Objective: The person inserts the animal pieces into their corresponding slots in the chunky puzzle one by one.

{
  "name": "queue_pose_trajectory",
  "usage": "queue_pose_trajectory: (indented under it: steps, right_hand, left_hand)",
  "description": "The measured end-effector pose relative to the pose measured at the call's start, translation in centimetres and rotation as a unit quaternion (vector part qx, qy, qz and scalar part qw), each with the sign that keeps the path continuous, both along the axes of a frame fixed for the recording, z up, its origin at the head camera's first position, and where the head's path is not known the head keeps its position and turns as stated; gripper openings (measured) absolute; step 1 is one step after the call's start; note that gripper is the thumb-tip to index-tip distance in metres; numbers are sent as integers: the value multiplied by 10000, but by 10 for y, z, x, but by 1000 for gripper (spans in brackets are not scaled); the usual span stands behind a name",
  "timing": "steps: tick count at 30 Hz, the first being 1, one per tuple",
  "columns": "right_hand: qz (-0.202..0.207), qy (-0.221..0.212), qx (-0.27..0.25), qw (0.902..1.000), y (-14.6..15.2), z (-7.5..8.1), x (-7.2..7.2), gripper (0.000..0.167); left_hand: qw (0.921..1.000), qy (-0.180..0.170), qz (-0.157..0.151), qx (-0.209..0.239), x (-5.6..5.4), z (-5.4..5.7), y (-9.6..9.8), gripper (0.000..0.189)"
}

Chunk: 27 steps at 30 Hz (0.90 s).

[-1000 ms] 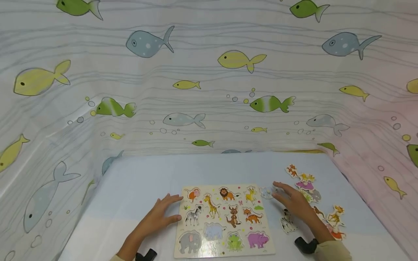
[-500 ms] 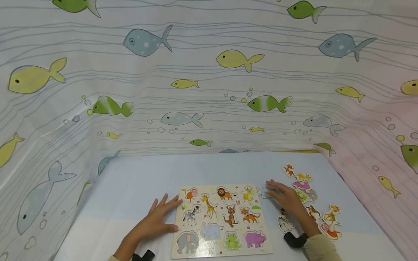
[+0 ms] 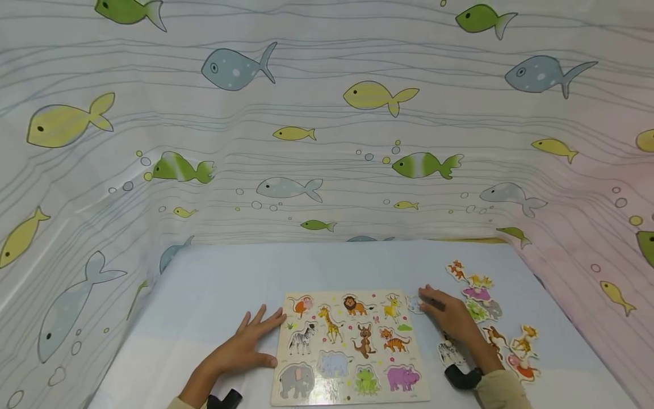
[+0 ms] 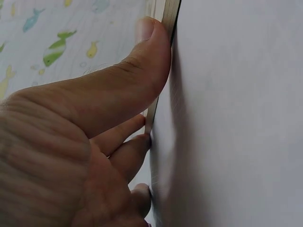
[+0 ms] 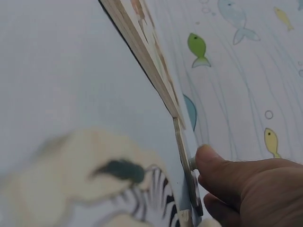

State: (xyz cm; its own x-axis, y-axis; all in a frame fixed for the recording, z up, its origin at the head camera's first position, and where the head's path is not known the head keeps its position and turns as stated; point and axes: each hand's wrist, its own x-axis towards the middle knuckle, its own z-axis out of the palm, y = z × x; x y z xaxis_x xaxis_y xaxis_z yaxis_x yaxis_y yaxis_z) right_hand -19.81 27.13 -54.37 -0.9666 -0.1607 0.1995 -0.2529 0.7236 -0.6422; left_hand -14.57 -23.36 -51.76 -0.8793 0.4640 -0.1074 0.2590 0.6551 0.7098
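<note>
A wooden animal puzzle board point(image 3: 352, 392) lies on the table, printed with a lion, giraffe, zebra, elephant and others. My left hand point(image 3: 242, 352) rests at its left edge with fingers spread; in the left wrist view the thumb point(image 4: 154, 42) lies against the board's side. My right hand point(image 3: 452, 318) is at the board's upper right corner, over a pale blue puzzle piece point(image 3: 414, 304). In the right wrist view, the thumb point(image 5: 210, 158) meets a small knob point(image 5: 192, 163) on that flat piece, which stays beside the board's edge. My fingers partly cover it.
A zebra piece point(image 3: 451, 353) lies under my right wrist. Further right are several loose animal pieces, among them a purple piece point(image 3: 476, 293), a giraffe piece point(image 3: 525, 339) and a red-orange piece point(image 3: 522, 366). A fish-patterned curtain point(image 3: 327, 170) surrounds the table.
My right hand has shifted slightly left and covers more of the pale blue piece. The left fingers have spread wider along the board's edge. The board stays put.
</note>
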Motion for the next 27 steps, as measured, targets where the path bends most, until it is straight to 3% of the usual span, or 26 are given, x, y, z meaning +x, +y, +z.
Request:
queue_pose_trajectory:
  steps: [4,14,27]
  right_hand:
    - [123,203,179,9996,-1,0,-2,37]
    - [182,921,339,9950,1,4,-11,29]
    - [58,965,102,9953,-4,0,0,27]
  left_hand:
    - [10000,46,-1,-23,0,-1,-1,99]
    - [9995,262,-167,-24,-12,3,1,98]
    - [9999,1,-45,-106,2,1,1,96]
